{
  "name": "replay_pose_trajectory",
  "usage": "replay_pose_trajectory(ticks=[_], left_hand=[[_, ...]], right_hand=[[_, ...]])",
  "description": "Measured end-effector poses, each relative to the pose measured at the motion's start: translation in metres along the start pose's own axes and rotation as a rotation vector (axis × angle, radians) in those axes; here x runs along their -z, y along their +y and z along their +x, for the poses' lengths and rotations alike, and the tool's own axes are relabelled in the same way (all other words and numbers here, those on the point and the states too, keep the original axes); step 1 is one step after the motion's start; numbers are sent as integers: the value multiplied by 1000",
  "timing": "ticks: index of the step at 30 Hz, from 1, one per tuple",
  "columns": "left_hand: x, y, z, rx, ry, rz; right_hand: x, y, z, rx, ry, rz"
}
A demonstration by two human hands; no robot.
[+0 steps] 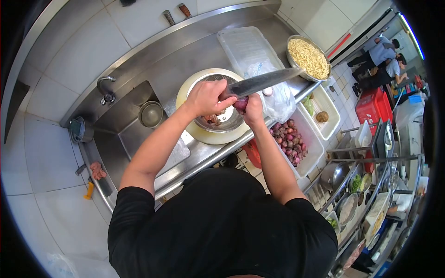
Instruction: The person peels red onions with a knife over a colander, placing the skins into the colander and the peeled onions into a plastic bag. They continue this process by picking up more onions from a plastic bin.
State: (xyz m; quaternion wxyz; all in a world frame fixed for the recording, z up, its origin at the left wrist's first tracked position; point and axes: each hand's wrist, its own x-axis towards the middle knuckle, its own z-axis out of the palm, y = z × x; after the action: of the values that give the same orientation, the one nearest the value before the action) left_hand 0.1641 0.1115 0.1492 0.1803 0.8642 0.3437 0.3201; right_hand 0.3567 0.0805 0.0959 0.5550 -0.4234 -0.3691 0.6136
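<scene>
My left hand [207,97] is closed around the handle of a large knife [266,83], its broad blade pointing to the right. In my right hand [253,110] is a red onion [241,104], held close to the heel of the blade. Both hands are over a metal colander [230,124] with peelings in it. The colander rests on a round, cream-coloured board [204,135]. Close to my right forearm, a white tub [315,155] holds many red onions [289,141].
Left of the board is a sink [132,134] with a metal bowl [151,114] and a tap [106,90]. Noodles fill a bowl [308,58] at the back right, near a plastic bag [280,102]. Racks [352,153] stand at right; two people [382,58] are beyond.
</scene>
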Motion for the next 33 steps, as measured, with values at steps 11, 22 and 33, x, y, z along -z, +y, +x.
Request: replay_pose_trajectory(ticks=[11, 22, 33], left_hand=[[-30, -4, -13, 317, 125, -399], [-40, -88, -28, 598, 65, -257], [-37, -48, -8, 644, -117, -342]], right_hand=[[0, -4, 4, -191, 368, 205], [33, 1, -6, -319, 205, 352], [29, 18, 2, -198, 86, 413]])
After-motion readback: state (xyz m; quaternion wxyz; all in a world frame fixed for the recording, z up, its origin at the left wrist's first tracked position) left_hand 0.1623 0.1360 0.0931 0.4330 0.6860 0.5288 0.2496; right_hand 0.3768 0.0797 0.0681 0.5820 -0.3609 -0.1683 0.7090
